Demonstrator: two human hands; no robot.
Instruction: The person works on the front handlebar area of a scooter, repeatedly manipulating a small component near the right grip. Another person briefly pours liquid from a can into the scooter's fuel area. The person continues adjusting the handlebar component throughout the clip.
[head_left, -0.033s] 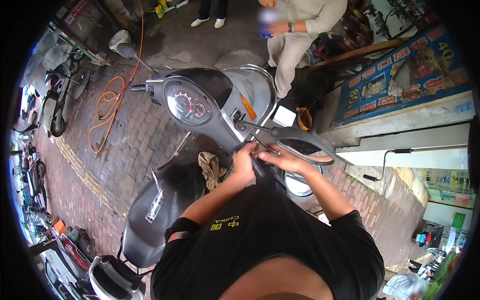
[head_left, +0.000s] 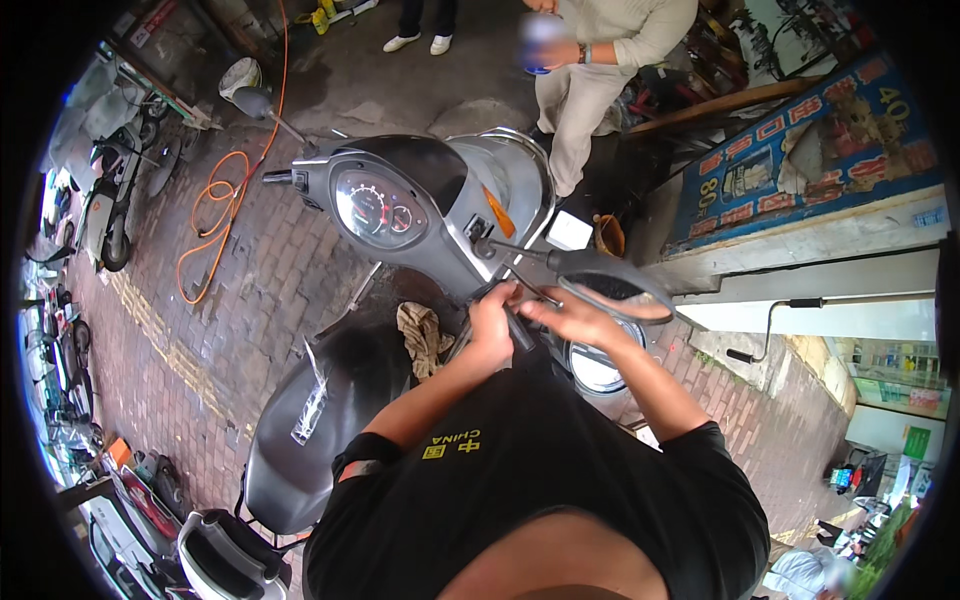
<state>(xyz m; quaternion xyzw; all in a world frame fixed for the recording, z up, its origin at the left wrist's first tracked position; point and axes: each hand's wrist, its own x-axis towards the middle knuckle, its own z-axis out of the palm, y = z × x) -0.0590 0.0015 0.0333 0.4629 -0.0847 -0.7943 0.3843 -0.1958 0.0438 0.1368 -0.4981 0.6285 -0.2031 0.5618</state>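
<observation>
A grey scooter (head_left: 455,255) stands in front of me, its handlebars turned so that the right end points back toward my body. Both my hands are at the inner end of the black right handlebar grip (head_left: 522,335). My left hand (head_left: 490,328) is closed round the bar, thumb side up. From the other side my right hand (head_left: 570,318) reaches in with bent, closed fingers, its fingertips close to the left ones. What lies between those fingertips is too small to make out. The black brake lever (head_left: 532,283) and right mirror (head_left: 612,287) are just beyond my right hand.
A crumpled brown cloth (head_left: 424,338) lies beside the black seat (head_left: 310,430). Beyond the scooter sits a person in light clothes (head_left: 570,120). An orange hose (head_left: 228,205) coils on the paving at left. A blue signboard (head_left: 800,150) and metal crank handle (head_left: 770,325) are at right.
The handlebar and right mirror have shifted very slightly to the right, and my hands with them. My hold looks the same.
</observation>
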